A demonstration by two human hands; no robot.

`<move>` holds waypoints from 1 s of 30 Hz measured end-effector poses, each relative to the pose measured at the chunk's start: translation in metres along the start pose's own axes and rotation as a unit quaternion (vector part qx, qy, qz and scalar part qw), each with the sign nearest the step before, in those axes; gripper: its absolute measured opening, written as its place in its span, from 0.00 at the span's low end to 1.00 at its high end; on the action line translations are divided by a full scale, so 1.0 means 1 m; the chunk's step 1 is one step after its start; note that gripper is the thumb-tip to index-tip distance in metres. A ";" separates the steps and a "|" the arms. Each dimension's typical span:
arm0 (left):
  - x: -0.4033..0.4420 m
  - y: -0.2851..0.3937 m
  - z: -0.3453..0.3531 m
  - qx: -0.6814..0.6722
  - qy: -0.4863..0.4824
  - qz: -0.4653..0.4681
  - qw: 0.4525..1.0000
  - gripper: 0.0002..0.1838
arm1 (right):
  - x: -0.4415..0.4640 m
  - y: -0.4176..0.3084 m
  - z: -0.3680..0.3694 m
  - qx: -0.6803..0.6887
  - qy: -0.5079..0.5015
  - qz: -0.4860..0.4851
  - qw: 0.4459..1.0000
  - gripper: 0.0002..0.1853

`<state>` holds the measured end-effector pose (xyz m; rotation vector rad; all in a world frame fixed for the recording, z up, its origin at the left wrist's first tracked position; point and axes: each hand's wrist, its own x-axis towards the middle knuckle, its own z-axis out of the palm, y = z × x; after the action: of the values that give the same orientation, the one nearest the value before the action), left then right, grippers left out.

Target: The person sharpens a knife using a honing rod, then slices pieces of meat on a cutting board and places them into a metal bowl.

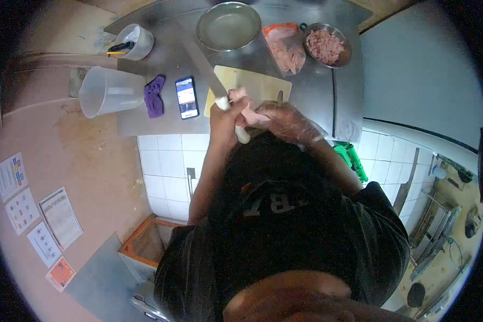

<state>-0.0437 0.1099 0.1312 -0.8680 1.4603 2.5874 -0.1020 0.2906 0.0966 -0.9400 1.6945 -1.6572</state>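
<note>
looking pale pink, uneven raw meat (254, 115) sits beside the knife (211, 79).

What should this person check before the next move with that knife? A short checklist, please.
1. Knife gripped: ok. The left hand holds it, blade pointing away from the body.
2. Both hands gloved: not ok. The right hand seems to wear a clear plastic glove; the left looks bare.
3. Meat piece held: ok. It is in the right hand, close to the left.
4. Cutting board secured against slipping: cannot tell.
5. Phone well away from the board: not ok. It lies just to its left, screen lit.
6. Metal bowl upright: ok. It holds chopped meat.
</note>
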 end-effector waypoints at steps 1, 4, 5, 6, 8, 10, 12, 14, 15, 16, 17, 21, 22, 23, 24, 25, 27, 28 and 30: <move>0.000 0.001 -0.001 0.024 0.028 0.033 0.999 0.12 | 0.003 -0.020 -0.006 -0.125 -0.051 0.075 0.988 0.19; -0.002 0.004 -0.006 0.070 0.060 0.066 0.994 0.12 | 0.004 -0.016 -0.002 -0.180 -0.033 0.071 0.981 0.20; -0.002 0.004 -0.004 0.101 0.066 0.070 0.990 0.11 | 0.005 -0.010 -0.001 -0.114 0.038 -0.009 0.993 0.20; -0.003 0.004 -0.003 0.133 0.071 0.072 0.986 0.10 | 0.009 -0.012 0.002 -0.112 0.037 -0.008 0.993 0.20; -0.001 -0.003 -0.002 0.145 0.057 0.079 0.985 0.10 | 0.019 -0.016 0.012 0.082 0.042 0.085 0.992 0.18; -0.001 -0.004 0.000 0.157 0.039 0.087 0.983 0.10 | 0.026 -0.007 0.016 0.049 0.078 0.102 0.990 0.17; -0.003 -0.003 0.002 0.075 0.046 0.039 0.995 0.10 | 0.027 -0.005 0.014 0.016 0.112 0.120 0.986 0.17; -0.002 -0.005 -0.004 0.103 0.054 0.046 0.992 0.09 | 0.027 -0.009 0.010 0.064 0.099 0.193 0.974 0.14; -0.002 -0.003 -0.005 0.132 0.063 0.055 0.988 0.09 | 0.027 -0.008 0.009 0.064 0.098 0.194 0.974 0.14; -0.003 -0.002 -0.004 0.132 0.064 0.054 0.988 0.09 | 0.027 -0.006 0.007 0.064 0.094 0.190 0.975 0.13; -0.004 0.001 -0.003 0.156 0.068 0.066 0.983 0.08 | 0.027 -0.003 0.006 0.063 0.089 0.187 0.976 0.12; -0.004 -0.001 -0.004 0.155 0.069 0.071 0.983 0.07 | 0.026 0.022 0.007 0.050 0.149 0.092 0.983 0.12; -0.003 -0.002 -0.006 0.156 0.070 0.071 0.983 0.07 | 0.028 0.005 0.002 0.046 0.165 0.178 0.969 0.12; -0.002 -0.004 -0.010 0.170 0.077 0.077 0.979 0.07 | 0.028 -0.005 -0.001 0.041 0.179 0.262 0.947 0.11; -0.002 -0.004 -0.012 0.183 0.083 0.083 0.976 0.08 | 0.025 0.000 -0.001 0.041 0.179 0.263 0.947 0.11; -0.001 -0.003 -0.013 0.183 0.084 0.083 0.976 0.08 | 0.023 0.007 -0.001 0.140 0.177 0.178 0.958 0.10; -0.004 0.000 -0.015 0.177 0.074 0.092 0.977 0.07 | 0.022 0.010 0.000 0.239 0.171 0.093 0.951 0.09; -0.004 0.001 -0.017 0.176 0.076 0.090 0.977 0.07 | 0.024 0.005 -0.001 0.165 0.152 0.105 0.969 0.09; -0.004 0.004 -0.018 0.234 0.023 0.085 0.968 0.06 | 0.027 0.004 0.000 0.089 0.132 0.115 0.981 0.09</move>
<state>-0.0336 0.0943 0.1287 -0.7665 2.1181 2.1717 -0.1178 0.2681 0.0945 -0.4368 1.7120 -1.7988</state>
